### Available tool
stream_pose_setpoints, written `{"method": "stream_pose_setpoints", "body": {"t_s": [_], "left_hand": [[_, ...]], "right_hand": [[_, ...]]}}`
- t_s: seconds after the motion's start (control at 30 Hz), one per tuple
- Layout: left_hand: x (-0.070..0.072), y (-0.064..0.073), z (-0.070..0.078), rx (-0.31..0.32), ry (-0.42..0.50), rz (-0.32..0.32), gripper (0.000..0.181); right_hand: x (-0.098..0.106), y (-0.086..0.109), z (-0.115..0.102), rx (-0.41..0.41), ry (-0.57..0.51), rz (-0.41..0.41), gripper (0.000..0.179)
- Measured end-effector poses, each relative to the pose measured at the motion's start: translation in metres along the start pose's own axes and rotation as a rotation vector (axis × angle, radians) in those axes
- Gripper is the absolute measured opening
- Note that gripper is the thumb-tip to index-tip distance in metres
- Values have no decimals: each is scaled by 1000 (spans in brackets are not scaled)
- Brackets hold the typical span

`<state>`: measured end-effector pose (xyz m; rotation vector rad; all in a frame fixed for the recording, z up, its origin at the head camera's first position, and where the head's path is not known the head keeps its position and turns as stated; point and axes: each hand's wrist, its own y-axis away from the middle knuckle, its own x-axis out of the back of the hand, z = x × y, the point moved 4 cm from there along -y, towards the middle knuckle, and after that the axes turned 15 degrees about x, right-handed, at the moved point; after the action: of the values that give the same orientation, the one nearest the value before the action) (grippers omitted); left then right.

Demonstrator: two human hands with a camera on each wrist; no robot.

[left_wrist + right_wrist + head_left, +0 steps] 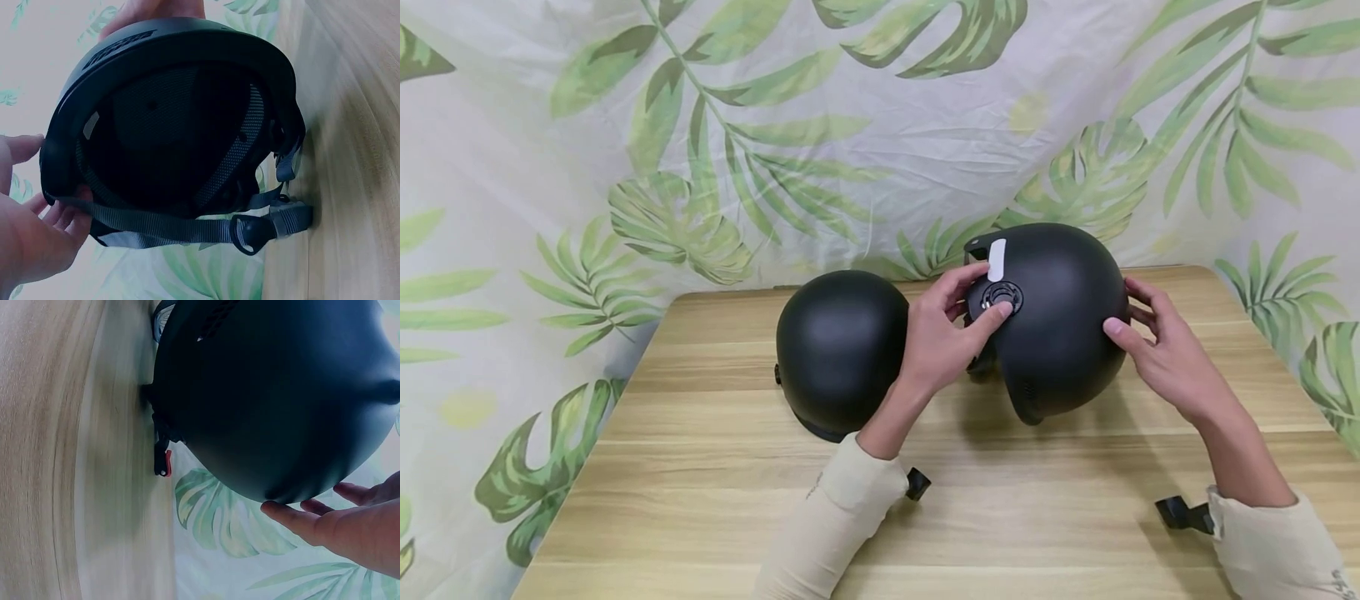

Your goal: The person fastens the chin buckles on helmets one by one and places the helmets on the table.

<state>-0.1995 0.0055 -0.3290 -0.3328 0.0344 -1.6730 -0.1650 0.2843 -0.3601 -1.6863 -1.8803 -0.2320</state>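
A matte black helmet (1060, 325) is tilted on its side between both hands. My left hand (947, 333) grips its rim, thumb at the round side fitting (1002, 297) and fingers reaching inside the edge. Beside these fingers is a white sticker (997, 260). In the left wrist view the dark lining and a grey chin strap (169, 226) with a buckle face the camera. On the far side of the shell, my right hand (1172, 358) rests spread fingertips and thumb against its curve. The right wrist view shows a red-edged buckle part (167, 462) hanging below the helmet.
A second black helmet (842, 342) sits dome up on the wooden table (700, 500), left of the held one and partly behind my left hand. A leaf-patterned cloth (775, 150) hangs just behind the table. Small black mounts stick out from both sleeves.
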Motion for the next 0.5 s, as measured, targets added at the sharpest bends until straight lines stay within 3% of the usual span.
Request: {"method": "stream_pose_setpoints", "body": {"t_s": [0.1,0.27,0.5], "left_hand": [[-1,0,0,-12,2,-38,47],[-1,0,1,-23,-25,-37,47],[-1,1,2,-8,42,-46,50]], "right_hand": [[2,0,-2,8,-15,20,77],[2,0,-6,26,-45,50,77],[-4,0,-8,28,-25,23,79]]}}
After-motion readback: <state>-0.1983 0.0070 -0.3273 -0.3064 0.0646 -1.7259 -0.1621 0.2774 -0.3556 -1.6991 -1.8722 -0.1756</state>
